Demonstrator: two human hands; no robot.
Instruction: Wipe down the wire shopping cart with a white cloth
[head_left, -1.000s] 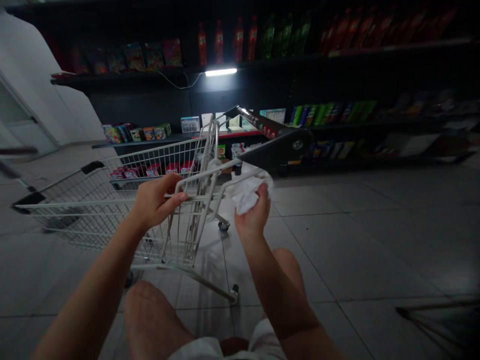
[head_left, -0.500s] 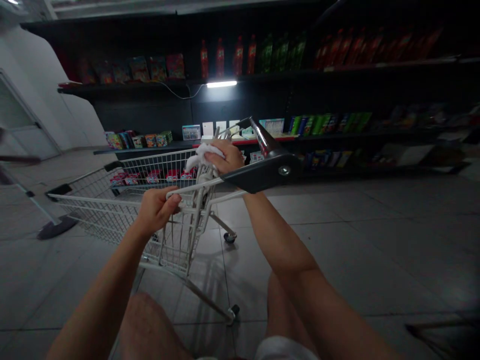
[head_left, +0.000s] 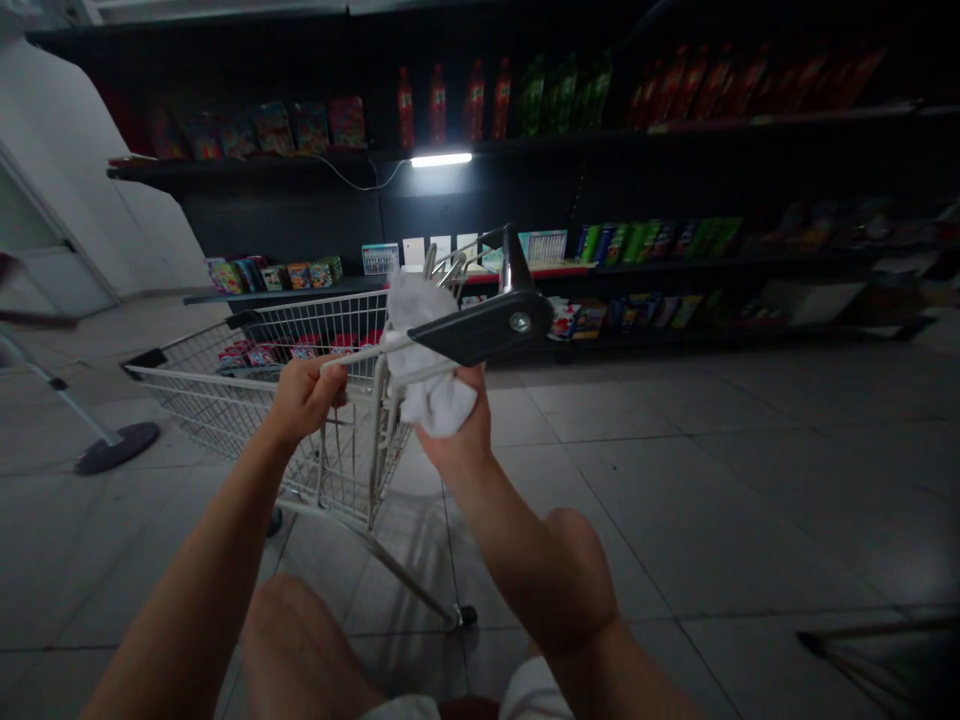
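A wire shopping cart [head_left: 217, 391] stands side-on before me, its dark handle [head_left: 480, 328] toward the right. My left hand [head_left: 301, 398] is closed around the cart's upper metal rail, thumb on top. Below the handle's grey end piece, my right hand [head_left: 466, 425] holds a white cloth [head_left: 442, 402] against the rear frame bars. The cloth drapes up past the bars to their far side. Part of my right hand's fingers is hidden behind the cloth and the handle.
Dark shelves [head_left: 285, 225] run along the back with red bottles [head_left: 475, 103], green bottles [head_left: 562, 98] and boxed goods. A lit tube lamp [head_left: 441, 160] hangs under one shelf. At left is a stand with a round base [head_left: 118, 448]. My knees flank the cart's rear wheel [head_left: 466, 615].
My right hand has moved down and nearer with the cloth, from above the frame to below the handle. The cart's handle has shifted left. My left hand stays on the rail.
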